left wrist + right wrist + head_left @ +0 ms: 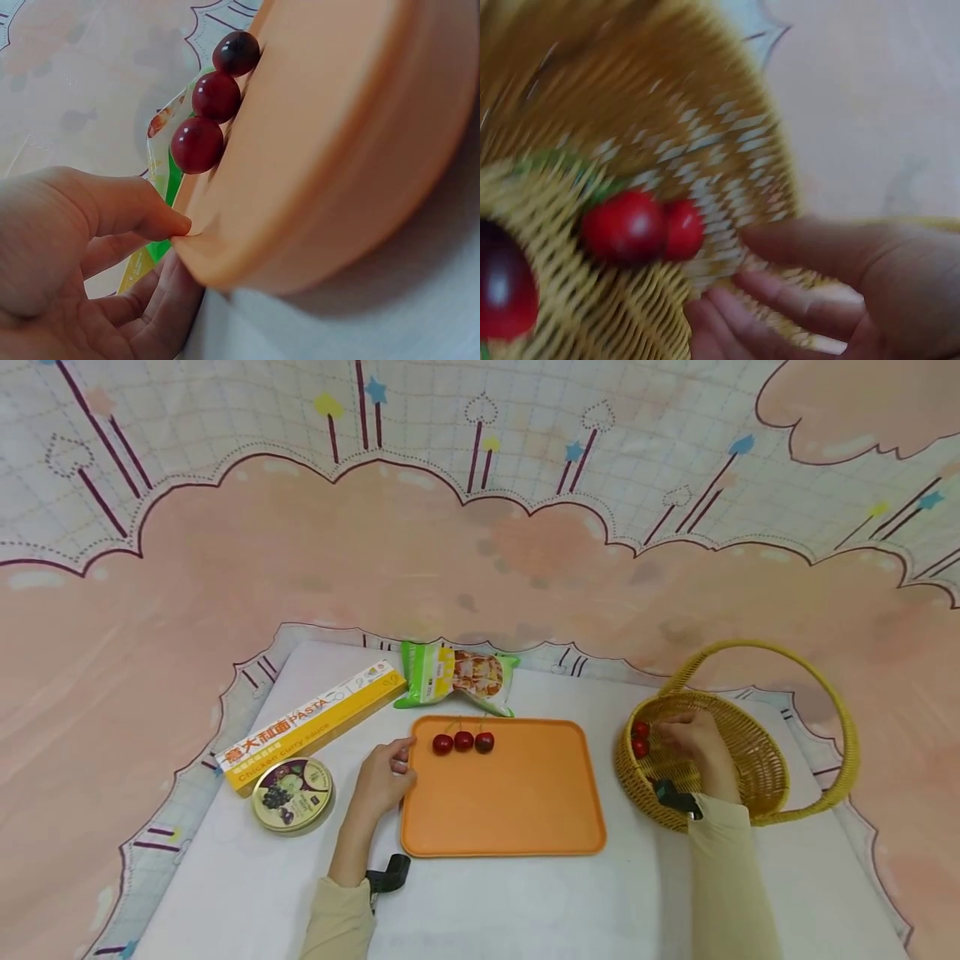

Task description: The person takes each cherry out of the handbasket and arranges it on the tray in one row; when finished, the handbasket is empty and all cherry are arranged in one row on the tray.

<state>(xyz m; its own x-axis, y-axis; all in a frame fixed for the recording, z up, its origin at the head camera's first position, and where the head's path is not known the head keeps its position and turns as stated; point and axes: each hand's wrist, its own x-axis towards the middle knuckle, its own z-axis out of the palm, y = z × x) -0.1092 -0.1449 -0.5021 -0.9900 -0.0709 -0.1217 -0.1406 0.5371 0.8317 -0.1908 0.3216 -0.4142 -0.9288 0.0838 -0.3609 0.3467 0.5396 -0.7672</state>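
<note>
My left hand [381, 781] pinches the left rim of the orange tray [502, 802]; in the left wrist view the thumb lies on top of the rim, with fingers below it. Three dark red cherries [463, 742] with stems sit in a row near the tray's upper left. My right hand [697, 735] is inside the wicker basket [633, 785], with nothing visible between its thumb and fingers. Red cherries [640, 748] lie by the basket's left wall, just left of that hand. The right wrist view, somewhat blurred, shows another darker cherry [504, 281] at its left edge.
A yellow and white pasta box [315, 727] lies slanted left of the tray, with a round tin [292, 793] before it. Behind the tray lies a green and clear food packet [457, 677]. The basket's tall handle [847, 752] arches up on the right.
</note>
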